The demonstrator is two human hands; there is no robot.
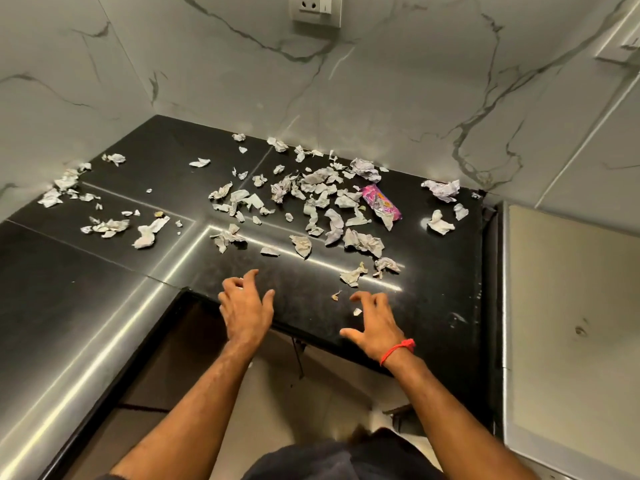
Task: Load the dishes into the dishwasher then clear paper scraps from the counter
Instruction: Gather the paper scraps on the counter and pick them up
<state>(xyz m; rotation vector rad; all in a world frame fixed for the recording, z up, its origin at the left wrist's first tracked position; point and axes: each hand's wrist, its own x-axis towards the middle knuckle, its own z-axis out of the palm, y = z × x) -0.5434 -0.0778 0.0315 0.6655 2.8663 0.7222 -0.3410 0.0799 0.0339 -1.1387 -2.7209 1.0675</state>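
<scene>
Several crumpled white paper scraps (313, 199) lie scattered over the black L-shaped counter (433, 271), thickest near the back wall. A smaller cluster of scraps (114, 226) lies to the left. A pink wrapper (380, 201) lies among the scraps at right. My left hand (246, 306) hovers over the counter's front edge with fingers spread and loosely bent, holding nothing. My right hand (375, 323), with a red thread on the wrist, hovers over the front edge too, fingers spread. Two tiny scraps (357, 311) lie just beside its fingertips. No dishes or dishwasher show.
Marble walls (346, 91) close off the counter at the back and left, with a socket (317, 10) high up. A tall pale appliance or cabinet (571, 323) stands against the counter's right end. Below the front edge is floor and dark cabinet fronts.
</scene>
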